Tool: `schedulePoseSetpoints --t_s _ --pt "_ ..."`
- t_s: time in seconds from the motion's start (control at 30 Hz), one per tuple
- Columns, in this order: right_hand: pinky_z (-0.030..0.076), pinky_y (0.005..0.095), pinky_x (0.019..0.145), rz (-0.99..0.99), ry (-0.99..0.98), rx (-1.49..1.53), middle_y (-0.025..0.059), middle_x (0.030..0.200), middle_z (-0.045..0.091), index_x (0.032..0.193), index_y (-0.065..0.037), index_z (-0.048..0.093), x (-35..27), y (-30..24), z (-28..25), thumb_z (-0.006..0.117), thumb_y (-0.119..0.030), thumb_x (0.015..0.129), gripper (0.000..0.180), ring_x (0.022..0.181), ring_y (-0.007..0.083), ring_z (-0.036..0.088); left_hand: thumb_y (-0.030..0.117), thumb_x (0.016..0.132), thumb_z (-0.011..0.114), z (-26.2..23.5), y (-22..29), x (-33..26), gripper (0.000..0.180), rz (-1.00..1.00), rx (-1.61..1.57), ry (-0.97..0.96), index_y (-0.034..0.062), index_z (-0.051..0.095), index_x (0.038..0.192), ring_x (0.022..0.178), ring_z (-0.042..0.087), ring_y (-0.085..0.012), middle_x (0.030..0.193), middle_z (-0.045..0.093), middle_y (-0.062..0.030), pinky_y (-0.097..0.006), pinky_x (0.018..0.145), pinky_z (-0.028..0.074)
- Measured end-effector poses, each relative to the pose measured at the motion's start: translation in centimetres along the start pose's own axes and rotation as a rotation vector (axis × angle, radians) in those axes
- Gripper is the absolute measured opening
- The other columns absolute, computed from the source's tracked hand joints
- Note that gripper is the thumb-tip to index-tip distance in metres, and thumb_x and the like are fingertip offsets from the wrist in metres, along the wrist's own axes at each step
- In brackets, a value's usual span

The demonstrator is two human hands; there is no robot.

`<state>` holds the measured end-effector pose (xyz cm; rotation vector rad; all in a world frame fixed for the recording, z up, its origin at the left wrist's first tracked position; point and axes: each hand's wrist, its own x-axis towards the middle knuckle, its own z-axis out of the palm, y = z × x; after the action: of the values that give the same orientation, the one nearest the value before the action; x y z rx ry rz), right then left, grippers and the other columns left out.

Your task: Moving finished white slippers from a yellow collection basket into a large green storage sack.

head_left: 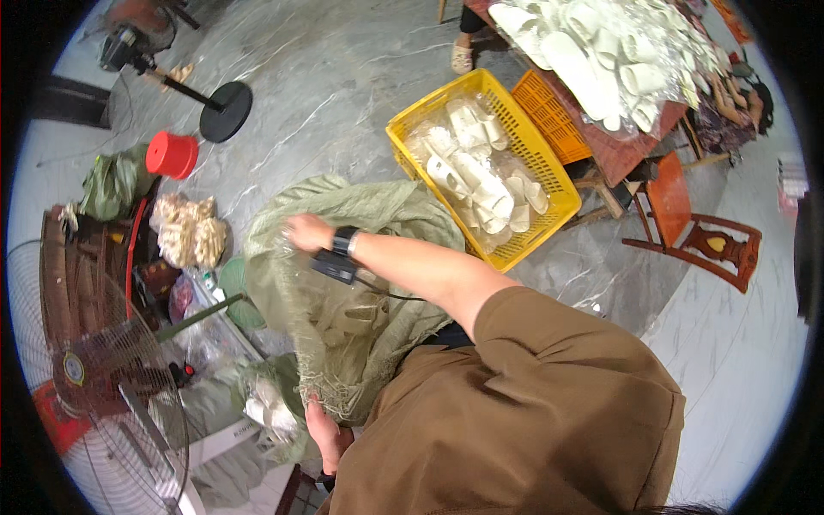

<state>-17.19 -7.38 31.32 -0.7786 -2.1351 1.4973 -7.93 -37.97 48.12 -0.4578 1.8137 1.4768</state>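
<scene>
the right hand [307,233] is blurred; the upper edge cuts off the white heap [573,70] and a person's leg [467,27].

The sack [382,213] looks like woven plastic, dull and rough, its mouth frayed into threads. The crate [525,142] and bucket [170,156] are smooth plastic. The floor [330,94] resembles polished, veined stone; the chair [670,199], glossy wood; the shirt [515,412], matt cloth.

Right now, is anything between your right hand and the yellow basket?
Yes: folds of the green sack lie between the right hand and the yellow basket, up by the basket's left side.
</scene>
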Motion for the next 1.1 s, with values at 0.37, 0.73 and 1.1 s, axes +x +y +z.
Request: schedulePoseSetpoints --t_s 0.37,0.73,1.1 --pt "0.042 0.0443 0.087 -0.990 0.335 0.282 0.0272 0.121 0.046 0.122 0.009 0.038 14.2 -27.6 -12.5 0.069 -0.029 0.074 0.069 0.109 0.0399 0.048 0.032 0.095 0.046 2.6 9.8 0.5 0.044 0.045 -0.132 -0.628 0.0007 0.047 0.126 0.114 0.052 -0.0257 0.126 0.053 -0.0110 -0.042 0.098 0.040" --pt "0.044 0.0360 0.094 0.240 -0.191 -0.187 0.0226 0.121 0.056 0.126 0.003 0.048 -2.3 1.7 -15.8 0.056 -0.045 0.088 0.062 0.112 0.0299 0.055 0.017 0.093 0.047 3.1 7.2 4.6 0.033 -0.126 -0.101 -0.572 -0.0020 0.052 0.120 0.106 0.055 -0.0198 0.118 0.057 -0.0086 -0.034 0.090 0.044" --pt "0.045 0.0455 0.066 0.450 -0.297 -0.349 0.0281 0.082 0.058 0.147 -0.015 0.000 -17.4 9.9 -9.8 0.055 0.007 0.068 0.098 0.075 0.0421 0.059 0.014 0.088 0.054 -0.7 6.8 7.2 0.035 0.005 0.307 -0.575 -0.0033 0.054 0.118 0.104 0.053 -0.0177 0.113 0.060 -0.0068 -0.032 0.094 0.038"
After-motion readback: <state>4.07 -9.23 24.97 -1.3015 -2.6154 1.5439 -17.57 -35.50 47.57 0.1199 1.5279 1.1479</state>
